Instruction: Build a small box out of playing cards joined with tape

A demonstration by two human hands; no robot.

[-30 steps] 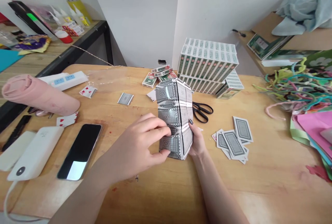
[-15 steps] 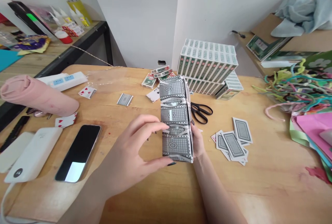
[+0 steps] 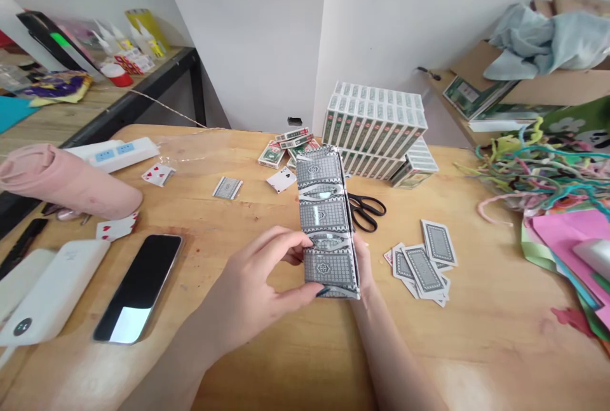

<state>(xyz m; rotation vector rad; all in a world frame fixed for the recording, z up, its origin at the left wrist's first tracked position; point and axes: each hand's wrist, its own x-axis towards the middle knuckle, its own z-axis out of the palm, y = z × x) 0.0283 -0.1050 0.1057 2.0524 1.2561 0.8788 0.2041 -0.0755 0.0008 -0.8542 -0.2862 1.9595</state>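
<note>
A long box made of folded grey-backed playing cards (image 3: pixel 321 214) is held up over the table, its patterned side toward me. My left hand (image 3: pixel 260 277) has its thumb on the lower end of this playing-card box and its fingers at the left edge, gripping the lowest panel. From behind and the right, my right hand (image 3: pixel 362 265) supports the box, with most of its fingers hidden. Black-handled scissors (image 3: pixel 366 211) lie just past the box, their blades covered by it. Loose playing cards (image 3: pixel 426 268) are spread face down to the right.
Stacked card packs (image 3: pixel 374 122) stand at the back, with a few more packs (image 3: pixel 273 153) to their left. On the left are a phone (image 3: pixel 140 287), a white power bank (image 3: pixel 57 290), a pink roll (image 3: pixel 71 182) and a power strip (image 3: pixel 119 154). Coloured pipe cleaners (image 3: pixel 548 176) lie right.
The playing-card box has moved slightly right and down in view. My left thumb has come onto its lower end, and the left fingers sit closer against its edge.
</note>
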